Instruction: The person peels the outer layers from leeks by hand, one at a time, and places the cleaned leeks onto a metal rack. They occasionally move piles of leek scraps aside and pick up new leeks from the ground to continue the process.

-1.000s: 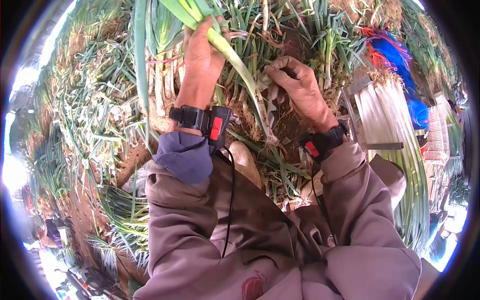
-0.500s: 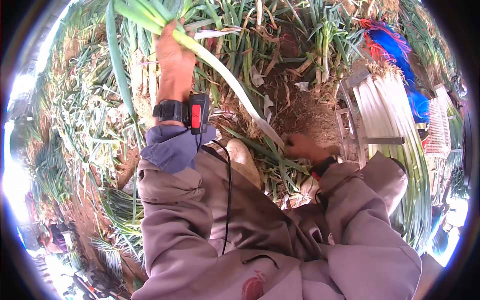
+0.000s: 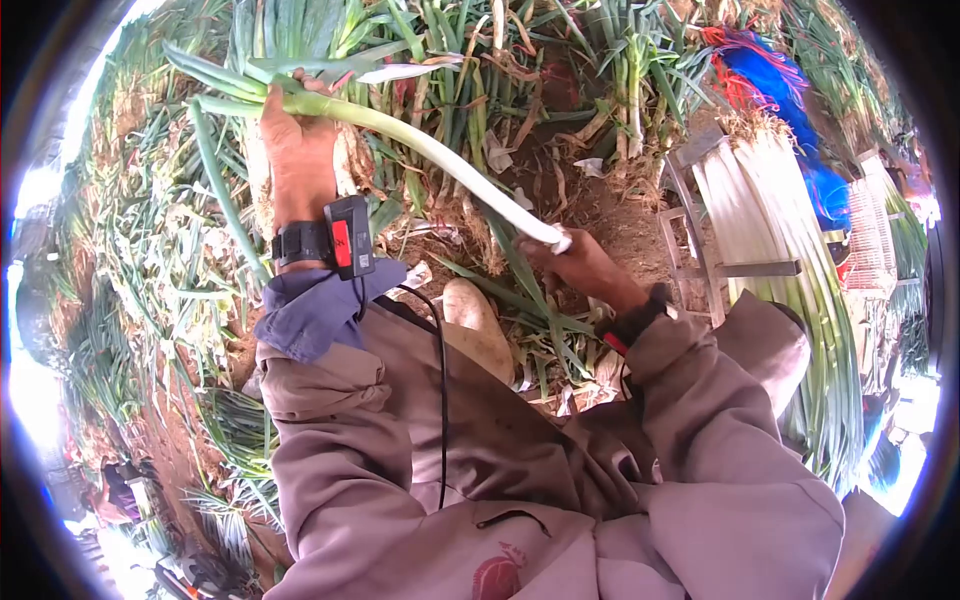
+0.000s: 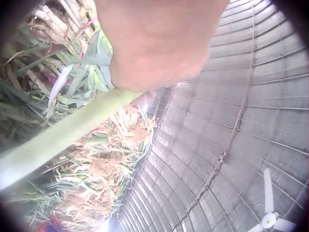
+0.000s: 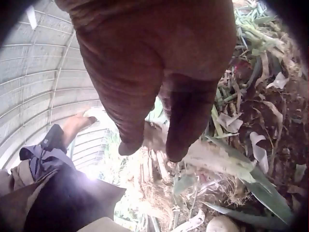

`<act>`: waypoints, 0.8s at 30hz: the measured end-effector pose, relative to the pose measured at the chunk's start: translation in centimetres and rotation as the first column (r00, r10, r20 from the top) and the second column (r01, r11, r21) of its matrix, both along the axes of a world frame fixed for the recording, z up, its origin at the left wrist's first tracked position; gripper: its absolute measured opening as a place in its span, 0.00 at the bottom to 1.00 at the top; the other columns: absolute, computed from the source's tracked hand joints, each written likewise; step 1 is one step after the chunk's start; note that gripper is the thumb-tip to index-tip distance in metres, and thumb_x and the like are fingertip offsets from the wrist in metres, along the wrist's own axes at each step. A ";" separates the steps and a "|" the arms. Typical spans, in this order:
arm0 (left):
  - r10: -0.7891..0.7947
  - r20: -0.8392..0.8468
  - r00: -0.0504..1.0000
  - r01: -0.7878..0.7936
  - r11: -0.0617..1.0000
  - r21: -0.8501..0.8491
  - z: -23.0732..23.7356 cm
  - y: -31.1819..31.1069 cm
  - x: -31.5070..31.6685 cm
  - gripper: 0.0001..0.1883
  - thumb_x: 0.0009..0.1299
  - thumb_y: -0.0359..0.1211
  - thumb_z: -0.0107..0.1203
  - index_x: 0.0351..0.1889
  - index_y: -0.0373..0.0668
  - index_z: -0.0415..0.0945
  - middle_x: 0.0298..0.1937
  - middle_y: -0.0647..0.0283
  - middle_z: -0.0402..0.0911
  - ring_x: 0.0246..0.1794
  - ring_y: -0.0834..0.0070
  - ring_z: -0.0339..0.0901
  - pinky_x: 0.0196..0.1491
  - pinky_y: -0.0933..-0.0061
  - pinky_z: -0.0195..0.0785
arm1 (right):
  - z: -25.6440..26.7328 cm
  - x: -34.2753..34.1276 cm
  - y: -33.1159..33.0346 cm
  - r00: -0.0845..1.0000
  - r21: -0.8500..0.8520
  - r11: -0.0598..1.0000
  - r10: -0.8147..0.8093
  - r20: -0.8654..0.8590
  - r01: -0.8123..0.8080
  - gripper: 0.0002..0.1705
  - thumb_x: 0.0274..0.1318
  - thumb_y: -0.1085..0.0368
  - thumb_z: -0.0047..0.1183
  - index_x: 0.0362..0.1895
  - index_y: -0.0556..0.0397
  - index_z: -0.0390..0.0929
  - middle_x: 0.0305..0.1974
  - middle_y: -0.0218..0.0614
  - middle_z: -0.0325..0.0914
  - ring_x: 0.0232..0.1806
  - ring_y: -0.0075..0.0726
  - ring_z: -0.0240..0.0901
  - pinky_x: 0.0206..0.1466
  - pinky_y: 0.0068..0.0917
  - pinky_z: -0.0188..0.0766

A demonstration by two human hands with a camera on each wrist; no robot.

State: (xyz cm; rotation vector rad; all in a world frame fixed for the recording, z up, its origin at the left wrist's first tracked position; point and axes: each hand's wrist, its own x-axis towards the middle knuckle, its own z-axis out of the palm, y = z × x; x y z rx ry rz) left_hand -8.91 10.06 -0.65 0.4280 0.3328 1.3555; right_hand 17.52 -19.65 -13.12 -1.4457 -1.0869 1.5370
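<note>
A long green onion (image 3: 440, 160) slants across the front of the body in the head view, its shaft pale and its end white. My left hand (image 3: 298, 160) grips it just below the green leaves; in the left wrist view its shaft (image 4: 63, 133) runs out from under that hand. My right hand (image 3: 585, 270) is at the white root end, fingers curled against it. In the right wrist view the thumb and a finger overlap the pale shaft (image 5: 222, 162), whose end sticks out beyond them. Cameras are strapped to both wrists.
Heaps of green onions and loose leaves (image 3: 170, 230) lie on the soil to the left and in front. At the right, a bundle of trimmed green onions (image 3: 755, 200) leans on a metal frame (image 3: 745, 268). Beyond it are blue and red strings (image 3: 775, 90).
My left hand has moved left and down with the green onion, tilting it flatter. My right hand went down past the root end, then up against it. The onion's lower end now looks white and smooth.
</note>
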 end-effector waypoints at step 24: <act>0.404 -0.446 0.799 -0.550 0.790 -0.270 -2.1 0.8 2.3 0.20 0.78 0.50 0.50 0.51 0.43 0.68 0.32 0.62 0.75 0.25 0.72 0.71 0.24 0.67 0.65 | 17.7 2.9 -15.0 0.773 0.221 0.968 -0.228 0.592 0.116 0.09 0.70 0.65 0.50 0.43 0.56 0.81 0.22 0.37 0.76 0.18 0.32 0.74 0.22 0.32 0.69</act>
